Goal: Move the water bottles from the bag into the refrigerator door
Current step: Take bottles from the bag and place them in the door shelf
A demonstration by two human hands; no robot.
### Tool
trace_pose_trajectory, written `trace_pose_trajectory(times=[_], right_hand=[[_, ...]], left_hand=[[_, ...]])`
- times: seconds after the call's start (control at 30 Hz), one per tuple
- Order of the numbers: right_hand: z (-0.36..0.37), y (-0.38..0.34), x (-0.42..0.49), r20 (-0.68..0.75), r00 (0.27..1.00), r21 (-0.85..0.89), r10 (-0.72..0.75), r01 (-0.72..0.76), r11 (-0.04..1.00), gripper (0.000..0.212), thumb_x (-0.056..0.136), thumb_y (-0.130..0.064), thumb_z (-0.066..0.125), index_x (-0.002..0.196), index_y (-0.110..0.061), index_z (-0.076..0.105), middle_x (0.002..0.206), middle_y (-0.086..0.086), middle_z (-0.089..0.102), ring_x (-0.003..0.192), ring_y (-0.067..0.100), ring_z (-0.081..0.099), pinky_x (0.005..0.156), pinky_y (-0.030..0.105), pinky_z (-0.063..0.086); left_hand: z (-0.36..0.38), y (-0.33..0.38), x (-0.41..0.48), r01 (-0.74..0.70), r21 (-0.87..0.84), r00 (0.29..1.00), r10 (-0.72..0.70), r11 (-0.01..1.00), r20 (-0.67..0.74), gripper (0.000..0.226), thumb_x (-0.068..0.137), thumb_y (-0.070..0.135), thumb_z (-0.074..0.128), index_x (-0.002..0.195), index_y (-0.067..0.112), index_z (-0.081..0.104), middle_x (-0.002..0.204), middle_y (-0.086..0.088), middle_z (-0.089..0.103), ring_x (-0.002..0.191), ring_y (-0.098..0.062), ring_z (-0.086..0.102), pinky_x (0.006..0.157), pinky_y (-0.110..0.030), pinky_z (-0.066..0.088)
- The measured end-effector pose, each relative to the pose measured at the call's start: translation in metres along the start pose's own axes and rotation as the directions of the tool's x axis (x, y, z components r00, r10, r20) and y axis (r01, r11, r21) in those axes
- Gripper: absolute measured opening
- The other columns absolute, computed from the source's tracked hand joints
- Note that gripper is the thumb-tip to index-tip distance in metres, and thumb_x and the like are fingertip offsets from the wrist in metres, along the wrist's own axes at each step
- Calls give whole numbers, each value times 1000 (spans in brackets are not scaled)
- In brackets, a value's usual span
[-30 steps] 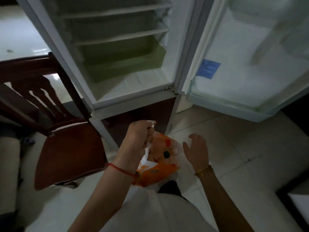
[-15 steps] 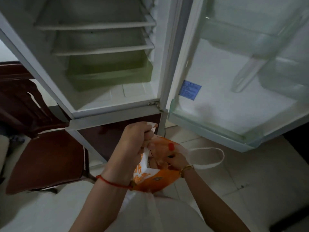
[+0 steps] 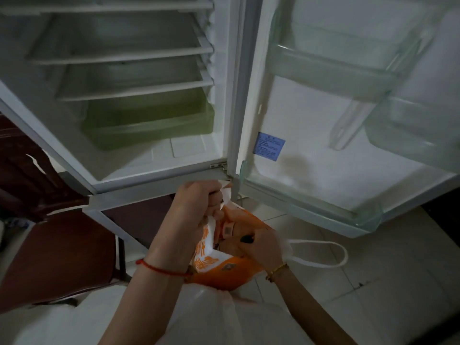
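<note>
Down low, the left hand (image 3: 199,210) is fisted around the white handle (image 3: 225,195) of the orange bag (image 3: 224,272); the right hand (image 3: 258,247) reaches inside, fingers curled, whether on a bottle I cannot tell. Beyond, the refrigerator door (image 3: 323,150) stands open.

Blue door sticker (image 3: 268,146) and bag (image 3: 206,255) print (both unreadable).

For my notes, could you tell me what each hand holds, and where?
The left hand grips the bag by its white handle. The right hand reaches into the bag; its hold cannot be told.
</note>
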State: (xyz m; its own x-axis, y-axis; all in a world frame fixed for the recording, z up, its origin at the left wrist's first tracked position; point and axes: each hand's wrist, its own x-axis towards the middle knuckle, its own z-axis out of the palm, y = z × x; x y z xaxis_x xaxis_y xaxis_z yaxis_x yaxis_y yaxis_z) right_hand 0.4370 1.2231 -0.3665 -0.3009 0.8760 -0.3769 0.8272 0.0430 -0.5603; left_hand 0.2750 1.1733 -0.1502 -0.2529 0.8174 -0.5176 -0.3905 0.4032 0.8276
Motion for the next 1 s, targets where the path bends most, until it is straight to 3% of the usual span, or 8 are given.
trace_pose_trajectory(times=[0.07,0.13,0.2,0.37,0.57,0.67,0.83,1.0], right_hand=[[-9,-9,-7,-31,998,98,-56,58,993,43,75,-42,73,115,-29,66,102,-9,70,86,-4,61,79,13,46],[-27,-24,-20,-88,994,95,-61,69,993,13,76,-33,75,87,-33,69,73,-20,60,65,-14,58,64,0,38],[-41,-37,-31,-187,980,36,-75,83,996,34,75,-43,71,56,-36,44,50,-21,39,43,-4,46,52,7,32],[-67,-43,-47,-364,927,25,-96,112,993,44,65,-68,47,64,-26,60,52,-10,51,50,3,47,50,16,29],[-146,-75,-75,-636,744,-103,-204,180,978,23,76,-43,76,87,-23,74,63,-3,72,57,13,67,55,18,46],[-173,-83,-80,-740,612,-161,-281,244,956,23,80,-40,75,87,-18,73,62,-1,71,55,14,67,55,24,52],[-196,-96,-81,-794,541,-169,-277,241,956,28,85,-47,66,93,-20,69,71,-1,73,63,18,71,62,37,58],[-188,-107,-54,-816,510,-159,-273,256,953,28,89,-35,65,113,-19,62,86,6,75,76,26,73,67,43,59]], left_hand=[[4,6,1,4,20,999,-5,1000,47,27,96,4,42,71,2,53,36,9,22,27,-4,18,32,-15,27],[7,9,3,6,46,997,-9,999,81,62,97,3,42,36,14,48,36,8,22,27,-4,18,32,-15,27],[10,12,5,12,68,994,-20,998,107,75,97,4,41,23,9,46,35,9,23,26,-3,19,31,-15,27],[16,16,12,-3,75,991,-7,997,134,68,98,4,42,31,12,54,35,9,24,26,-2,19,33,-15,26],[19,10,18,0,137,991,-19,991,135,77,98,5,42,22,13,47,33,11,25,25,-3,20,43,-21,21],[16,13,23,-13,149,992,-6,989,126,75,97,5,43,23,14,45,36,10,25,26,-4,21,38,-18,21],[10,24,26,-18,94,996,10,995,87,74,96,1,44,24,12,50,37,7,24,27,-4,21,32,-12,27],[3,27,30,-14,62,998,11,998,61,24,96,2,45,81,-4,63,39,8,25,28,-5,20,33,-13,27]])
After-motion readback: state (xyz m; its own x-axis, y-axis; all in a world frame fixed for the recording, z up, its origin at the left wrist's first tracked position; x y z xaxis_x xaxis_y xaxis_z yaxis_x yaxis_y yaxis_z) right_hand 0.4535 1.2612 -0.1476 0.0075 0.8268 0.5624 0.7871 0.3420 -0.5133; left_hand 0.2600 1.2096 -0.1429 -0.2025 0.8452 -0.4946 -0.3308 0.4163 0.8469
